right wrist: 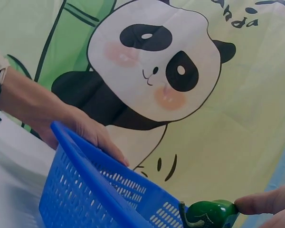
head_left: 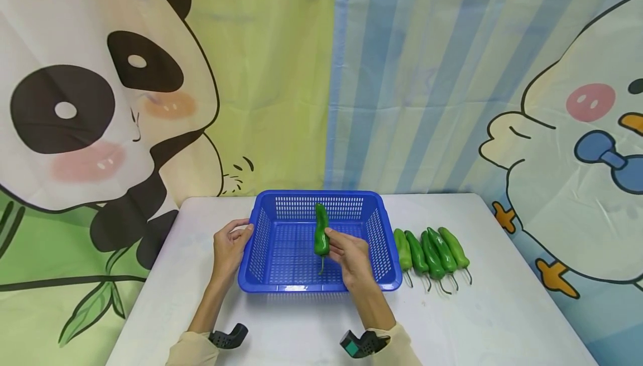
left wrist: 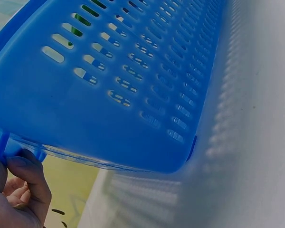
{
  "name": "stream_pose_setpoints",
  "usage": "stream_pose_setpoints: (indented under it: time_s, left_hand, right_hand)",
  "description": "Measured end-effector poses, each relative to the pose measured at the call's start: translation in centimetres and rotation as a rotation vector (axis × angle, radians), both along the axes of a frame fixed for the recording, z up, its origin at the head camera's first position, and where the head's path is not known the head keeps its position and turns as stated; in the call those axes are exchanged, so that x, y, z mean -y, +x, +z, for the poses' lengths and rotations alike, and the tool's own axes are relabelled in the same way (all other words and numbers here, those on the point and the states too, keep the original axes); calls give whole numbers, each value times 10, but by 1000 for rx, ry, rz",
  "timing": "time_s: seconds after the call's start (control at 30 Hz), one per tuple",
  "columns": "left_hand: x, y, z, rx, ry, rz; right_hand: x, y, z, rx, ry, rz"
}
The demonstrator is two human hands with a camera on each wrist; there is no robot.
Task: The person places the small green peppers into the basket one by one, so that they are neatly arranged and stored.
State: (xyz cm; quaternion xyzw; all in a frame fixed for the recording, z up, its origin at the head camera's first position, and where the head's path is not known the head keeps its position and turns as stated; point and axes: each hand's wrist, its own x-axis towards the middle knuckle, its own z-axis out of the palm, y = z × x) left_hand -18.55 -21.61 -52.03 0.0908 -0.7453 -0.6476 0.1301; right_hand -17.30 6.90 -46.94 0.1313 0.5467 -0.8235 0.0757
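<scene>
A blue slotted plastic basket (head_left: 281, 287) stands on the white table. My left hand (head_left: 233, 247) grips its left rim, thumb on the edge; the left wrist view shows the curled fingers (left wrist: 31, 178) at the rim. Over the basket's middle, my right hand (head_left: 351, 254) pinches a green pepper (head_left: 321, 231) upright, stem downward. In the right wrist view the pepper (right wrist: 211, 213) shows stem-end toward the camera, with a fingertip against its side. Several more green peppers (head_left: 432, 254) lie in a row just right of the basket, stems toward me.
The white table (head_left: 512, 310) reaches back to a printed curtain with a panda (head_left: 100, 104) on the left and a white bird (head_left: 577, 198) on the right. The basket's high walls surround its floor on all sides.
</scene>
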Motion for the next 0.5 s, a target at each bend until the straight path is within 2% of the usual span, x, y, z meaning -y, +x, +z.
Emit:
stream_pose_setpoints:
  time_s: [0.5]
  left_hand:
    - [0, 0, 0, 3, -5, -6]
  right_hand:
    - [27, -6, -2, 67, -60, -4]
